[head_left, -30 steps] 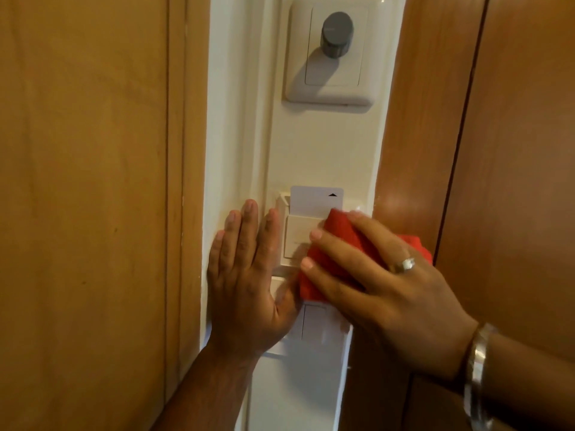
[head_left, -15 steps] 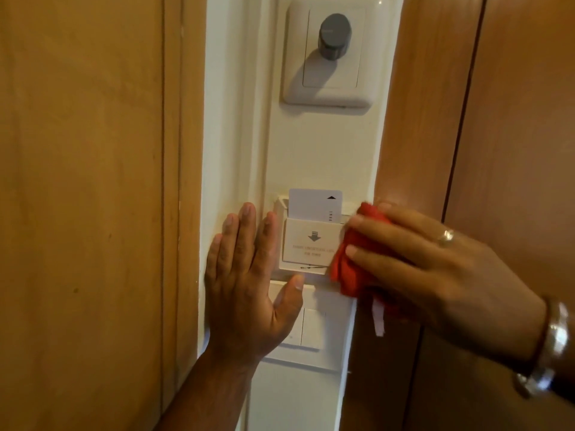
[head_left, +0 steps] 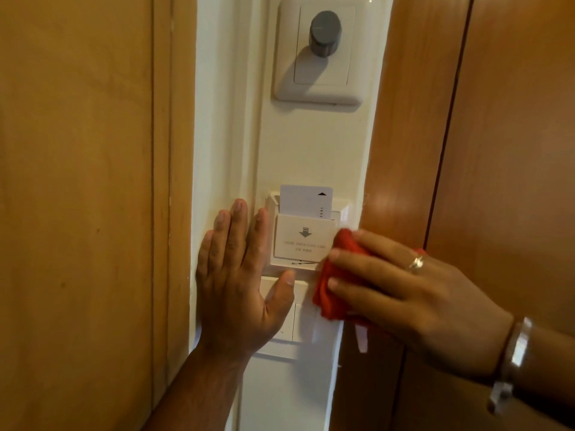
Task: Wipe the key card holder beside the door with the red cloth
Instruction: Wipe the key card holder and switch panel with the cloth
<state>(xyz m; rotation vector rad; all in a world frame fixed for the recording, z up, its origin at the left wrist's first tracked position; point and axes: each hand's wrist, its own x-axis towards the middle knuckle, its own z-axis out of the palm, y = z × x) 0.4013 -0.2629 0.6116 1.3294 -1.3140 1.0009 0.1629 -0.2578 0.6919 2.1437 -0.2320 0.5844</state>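
Observation:
The white key card holder (head_left: 303, 241) is fixed to the cream wall strip, with a white card (head_left: 303, 200) standing in its slot. My right hand (head_left: 401, 293) presses the bunched red cloth (head_left: 333, 284) against the holder's right edge and lower right corner. My left hand (head_left: 239, 281) lies flat on the wall just left of the holder, fingers spread, thumb under the holder's bottom edge. It holds nothing.
A white dial plate with a grey knob (head_left: 325, 32) sits higher on the same strip. A white switch plate (head_left: 295, 325) lies under the holder, partly behind my left hand. Wooden panels flank the strip: left (head_left: 84, 213) and right (head_left: 497, 150).
My right hand slid the red cloth from the holder's front face to its right edge, then slightly down. The holder's printed front is now uncovered. The left hand stayed put.

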